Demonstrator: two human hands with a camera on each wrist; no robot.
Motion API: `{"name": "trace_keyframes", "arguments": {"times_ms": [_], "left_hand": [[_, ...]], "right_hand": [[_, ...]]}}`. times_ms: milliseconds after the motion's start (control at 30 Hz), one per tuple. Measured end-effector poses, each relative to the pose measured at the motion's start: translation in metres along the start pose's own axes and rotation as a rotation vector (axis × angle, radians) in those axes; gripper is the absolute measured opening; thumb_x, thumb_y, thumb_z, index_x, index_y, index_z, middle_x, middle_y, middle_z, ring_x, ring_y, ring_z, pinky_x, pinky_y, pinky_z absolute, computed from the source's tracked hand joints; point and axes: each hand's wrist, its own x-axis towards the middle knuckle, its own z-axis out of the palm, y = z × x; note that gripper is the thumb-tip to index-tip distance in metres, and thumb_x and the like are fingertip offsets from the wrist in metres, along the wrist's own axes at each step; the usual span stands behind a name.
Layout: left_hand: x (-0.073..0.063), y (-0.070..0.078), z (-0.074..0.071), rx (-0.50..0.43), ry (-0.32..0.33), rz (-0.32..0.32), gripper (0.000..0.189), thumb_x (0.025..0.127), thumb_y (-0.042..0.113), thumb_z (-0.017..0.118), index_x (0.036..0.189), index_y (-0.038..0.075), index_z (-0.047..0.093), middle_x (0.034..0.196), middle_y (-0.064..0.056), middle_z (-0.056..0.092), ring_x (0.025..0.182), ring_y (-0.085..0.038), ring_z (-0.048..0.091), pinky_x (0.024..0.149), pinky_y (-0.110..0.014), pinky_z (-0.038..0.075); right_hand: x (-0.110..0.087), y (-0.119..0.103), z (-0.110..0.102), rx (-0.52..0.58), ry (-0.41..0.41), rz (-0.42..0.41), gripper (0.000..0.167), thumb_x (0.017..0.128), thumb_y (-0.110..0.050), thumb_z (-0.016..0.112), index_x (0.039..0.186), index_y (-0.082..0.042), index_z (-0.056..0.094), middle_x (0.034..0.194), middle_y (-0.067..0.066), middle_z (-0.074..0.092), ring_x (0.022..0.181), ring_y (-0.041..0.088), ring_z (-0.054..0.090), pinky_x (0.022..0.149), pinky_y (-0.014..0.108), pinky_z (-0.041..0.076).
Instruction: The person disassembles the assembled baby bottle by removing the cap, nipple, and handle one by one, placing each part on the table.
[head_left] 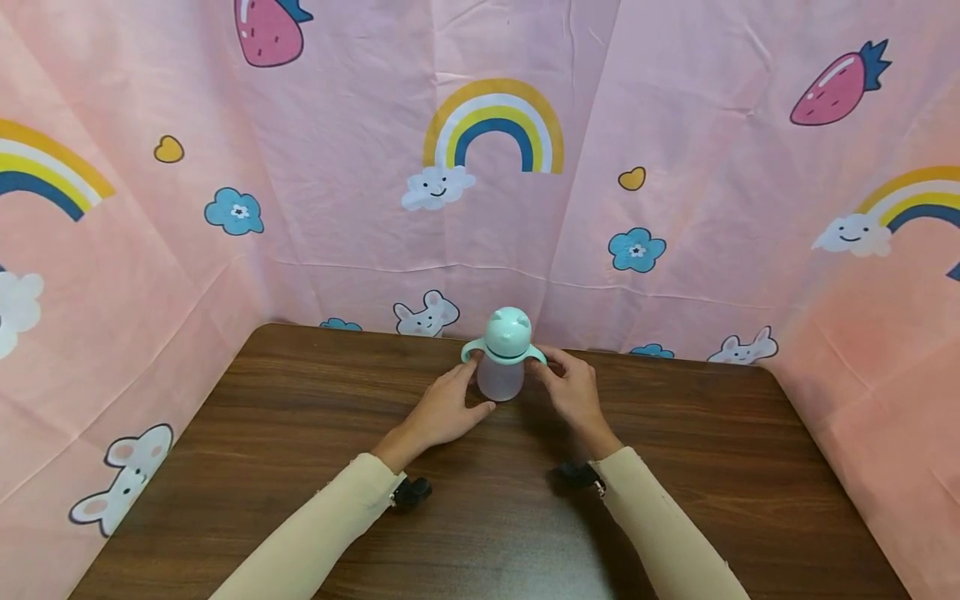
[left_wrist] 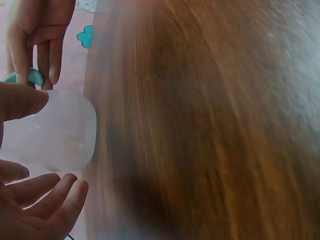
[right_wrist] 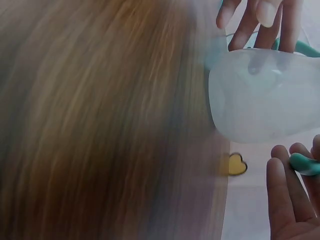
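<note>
An upright sippy cup (head_left: 500,377) has a frosted see-through body and a mint-green domed lid with small ears. Mint handles stick out on both sides. In the head view my left hand (head_left: 447,406) holds the cup at its left handle, thumb stretched out before the body. The right hand (head_left: 572,389) grips the right handle (head_left: 537,354) between thumb and fingers. From the left wrist, the cup's pale body (left_wrist: 62,132) shows between the left thumb (left_wrist: 25,101) and fingers (left_wrist: 55,202). In the right wrist view, right fingers (right_wrist: 282,195) curve about the green handle (right_wrist: 304,164).
The cup is near the back edge of a dark wooden table (head_left: 337,400). A pink cloth (head_left: 352,208) printed with rainbows, strawberries and rabbits hangs behind and along both sides. Black wrist cameras (head_left: 411,492) are strapped at the beige sleeves.
</note>
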Motion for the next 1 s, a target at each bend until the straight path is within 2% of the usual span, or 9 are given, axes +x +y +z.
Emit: {"name": "trace_keyframes", "arguments": {"times_ms": [100, 233, 367, 533, 667, 733, 867, 1000], "left_hand": [[0.006, -0.010, 0.013, 0.016, 0.000, 0.017, 0.092, 0.100, 0.043, 0.079, 0.171, 0.004, 0.036, 0.159, -0.021, 0.055, 0.140, -0.042, 0.059, 0.112, -0.063, 0.048], [0.006, -0.006, 0.015, -0.001, -0.013, 0.023, 0.091, 0.100, 0.044, 0.080, 0.171, 0.006, 0.037, 0.162, -0.021, 0.052, 0.146, -0.044, 0.053, 0.115, -0.066, 0.045], [0.000, 0.013, 0.004, -0.030, -0.028, 0.034, 0.084, 0.100, 0.040, 0.079, 0.166, 0.002, 0.044, 0.162, -0.022, 0.051, 0.147, -0.046, 0.051, 0.115, -0.069, 0.043], [-0.009, 0.034, -0.012, -0.058, -0.021, 0.036, 0.059, 0.102, 0.027, 0.079, 0.151, -0.001, 0.059, 0.154, -0.022, 0.056, 0.139, -0.044, 0.058, 0.112, -0.064, 0.048], [-0.008, 0.036, -0.019, -0.059, 0.009, 0.044, 0.037, 0.101, 0.021, 0.081, 0.131, 0.004, 0.066, 0.140, -0.014, 0.062, 0.126, -0.036, 0.063, 0.105, -0.054, 0.053], [-0.008, 0.036, -0.023, -0.052, 0.026, 0.037, 0.033, 0.100, 0.021, 0.083, 0.123, 0.006, 0.066, 0.133, -0.012, 0.062, 0.122, -0.034, 0.063, 0.103, -0.052, 0.053], [-0.005, 0.036, -0.030, -0.037, 0.050, -0.011, 0.041, 0.096, 0.027, 0.086, 0.123, 0.007, 0.061, 0.127, -0.011, 0.059, 0.121, -0.034, 0.063, 0.103, -0.051, 0.053], [0.001, 0.038, -0.036, -0.039, 0.071, -0.026, 0.062, 0.094, 0.031, 0.088, 0.139, 0.005, 0.055, 0.139, -0.015, 0.055, 0.128, -0.037, 0.062, 0.106, -0.055, 0.053]], "right_hand": [[-0.002, 0.003, -0.008, -0.018, -0.002, 0.004, 0.031, 0.099, -0.009, 0.084, 0.130, -0.004, 0.081, 0.122, 0.013, 0.080, 0.108, 0.030, 0.080, 0.091, 0.041, 0.064], [-0.004, 0.007, -0.017, -0.023, -0.006, 0.004, 0.032, 0.100, -0.008, 0.082, 0.132, -0.004, 0.080, 0.124, 0.014, 0.080, 0.107, 0.031, 0.080, 0.092, 0.043, 0.064], [-0.005, 0.010, -0.023, -0.038, -0.005, -0.001, 0.033, 0.101, -0.009, 0.082, 0.133, -0.003, 0.079, 0.125, 0.016, 0.079, 0.108, 0.032, 0.080, 0.091, 0.041, 0.064], [-0.004, 0.012, -0.030, -0.069, -0.019, -0.010, 0.036, 0.101, -0.015, 0.083, 0.135, -0.006, 0.079, 0.127, 0.014, 0.079, 0.114, 0.032, 0.078, 0.094, 0.046, 0.063], [-0.003, 0.014, -0.037, -0.067, -0.055, -0.004, 0.039, 0.102, -0.016, 0.082, 0.140, -0.008, 0.076, 0.136, 0.012, 0.076, 0.126, 0.032, 0.072, 0.102, 0.053, 0.059], [-0.002, 0.014, -0.041, -0.055, -0.079, 0.003, 0.043, 0.102, -0.015, 0.082, 0.144, -0.008, 0.073, 0.141, 0.011, 0.073, 0.133, 0.033, 0.068, 0.108, 0.054, 0.056], [-0.002, 0.010, -0.051, 0.011, -0.136, -0.004, 0.052, 0.102, -0.012, 0.082, 0.150, -0.003, 0.065, 0.146, 0.015, 0.069, 0.138, 0.036, 0.063, 0.113, 0.059, 0.050], [-0.002, 0.001, -0.061, 0.068, -0.168, -0.024, 0.058, 0.101, -0.014, 0.083, 0.154, -0.005, 0.061, 0.148, 0.018, 0.067, 0.136, 0.040, 0.065, 0.109, 0.056, 0.054]]}}
